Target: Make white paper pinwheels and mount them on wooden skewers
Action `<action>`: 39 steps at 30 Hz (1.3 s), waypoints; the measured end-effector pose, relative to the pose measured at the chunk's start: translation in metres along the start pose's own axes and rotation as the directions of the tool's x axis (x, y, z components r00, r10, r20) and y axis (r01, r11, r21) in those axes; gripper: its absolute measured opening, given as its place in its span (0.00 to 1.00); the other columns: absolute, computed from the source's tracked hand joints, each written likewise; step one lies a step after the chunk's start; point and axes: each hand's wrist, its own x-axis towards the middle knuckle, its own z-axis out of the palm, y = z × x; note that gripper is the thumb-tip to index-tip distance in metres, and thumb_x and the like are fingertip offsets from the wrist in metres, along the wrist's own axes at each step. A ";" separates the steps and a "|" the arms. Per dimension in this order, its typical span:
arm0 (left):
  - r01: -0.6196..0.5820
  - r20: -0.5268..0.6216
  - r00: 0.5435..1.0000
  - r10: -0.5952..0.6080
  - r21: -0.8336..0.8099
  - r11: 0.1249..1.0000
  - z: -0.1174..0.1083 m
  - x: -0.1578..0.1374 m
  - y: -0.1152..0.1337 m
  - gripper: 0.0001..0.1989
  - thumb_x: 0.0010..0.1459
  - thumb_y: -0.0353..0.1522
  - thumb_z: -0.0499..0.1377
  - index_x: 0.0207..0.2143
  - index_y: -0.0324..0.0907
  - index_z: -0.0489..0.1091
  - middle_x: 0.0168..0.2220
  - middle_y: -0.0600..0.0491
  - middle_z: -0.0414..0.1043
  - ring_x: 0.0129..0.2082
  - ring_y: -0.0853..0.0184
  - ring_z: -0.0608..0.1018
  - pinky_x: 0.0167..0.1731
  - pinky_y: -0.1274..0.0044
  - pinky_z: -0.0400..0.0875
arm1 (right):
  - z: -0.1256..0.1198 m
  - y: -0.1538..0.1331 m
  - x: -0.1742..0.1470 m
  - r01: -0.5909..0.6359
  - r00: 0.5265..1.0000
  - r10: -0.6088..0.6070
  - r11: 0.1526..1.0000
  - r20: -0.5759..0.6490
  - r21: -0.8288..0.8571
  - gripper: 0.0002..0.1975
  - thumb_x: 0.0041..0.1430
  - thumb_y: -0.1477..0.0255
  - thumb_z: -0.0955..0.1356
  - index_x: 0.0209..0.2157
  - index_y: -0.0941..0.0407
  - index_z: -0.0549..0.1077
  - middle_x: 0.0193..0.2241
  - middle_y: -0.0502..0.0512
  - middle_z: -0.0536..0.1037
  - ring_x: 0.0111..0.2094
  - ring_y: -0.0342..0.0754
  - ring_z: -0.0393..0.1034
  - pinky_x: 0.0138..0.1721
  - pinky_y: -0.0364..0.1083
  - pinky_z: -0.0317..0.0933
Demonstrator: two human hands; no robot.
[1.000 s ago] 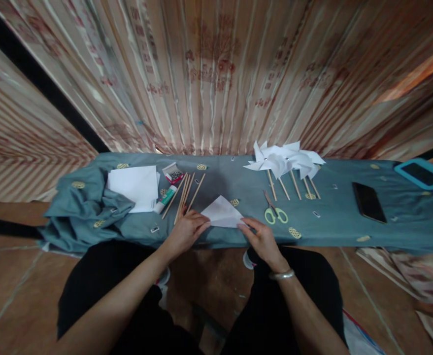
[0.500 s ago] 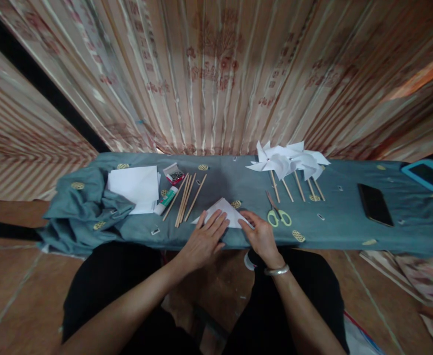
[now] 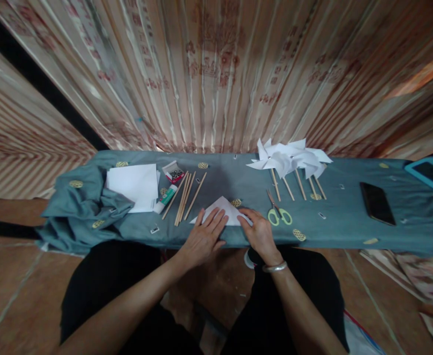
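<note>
At the near edge of the cloth-covered surface (image 3: pixel 227 180), centre: 1 piece of white paper (image 3: pixel 233 215), folded to a triangle, apex pointing far. Left hand (image 3: pixel 203 241) lies flat over its left part, fingers extended, grip open. Right hand (image 3: pixel 261 234) is curled at the right corner; cannot tell whether its grip pinches the paper or only presses it.

Progress, as judged: 1 diagonal fold appears made; no cuts visible in this piece. Finished, far right of centre: a cluster of white pinwheels (image 3: pixel 275 162), 5 stems counted. Unused, left: stacked white sheets (image 3: pixel 133 185), loose wooden sticks (image 3: pixel 184 199), glue tube (image 3: pixel 165 198), open box of small metallic pieces (image 3: pixel 173 172). Scissors (image 3: pixel 280 216) lie right of the right hand, untouched.
</note>
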 end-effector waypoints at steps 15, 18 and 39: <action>0.009 0.017 1.000 -0.009 -0.014 1.000 0.000 0.000 0.000 0.32 0.65 0.40 0.55 0.66 0.37 0.52 0.68 0.40 0.54 0.69 0.52 0.54 0.65 0.52 0.45 | 0.001 -0.002 0.000 0.039 0.999 -0.038 0.997 0.016 -0.072 0.14 0.65 0.68 0.62 0.43 0.57 0.77 0.40 0.61 0.81 0.43 0.55 0.75 0.48 0.53 0.66; 0.009 0.016 1.000 -0.009 -0.010 1.000 -0.001 0.001 0.000 0.32 0.65 0.41 0.55 0.66 0.37 0.52 0.67 0.40 0.55 0.69 0.52 0.55 0.65 0.53 0.45 | 0.002 -0.001 0.000 0.056 0.998 -0.054 0.994 0.025 -0.097 0.14 0.66 0.69 0.62 0.43 0.58 0.77 0.40 0.62 0.81 0.43 0.56 0.74 0.48 0.53 0.66; -0.008 0.042 0.999 0.005 0.049 0.999 -0.004 -0.006 -0.002 0.35 0.60 0.38 0.60 0.66 0.36 0.54 0.67 0.38 0.55 0.69 0.53 0.54 0.66 0.55 0.46 | 0.015 -0.008 -0.027 0.025 0.997 -0.043 0.958 -0.058 -0.285 0.20 0.64 0.68 0.61 0.55 0.60 0.69 0.60 0.70 0.67 0.58 0.61 0.61 0.57 0.61 0.54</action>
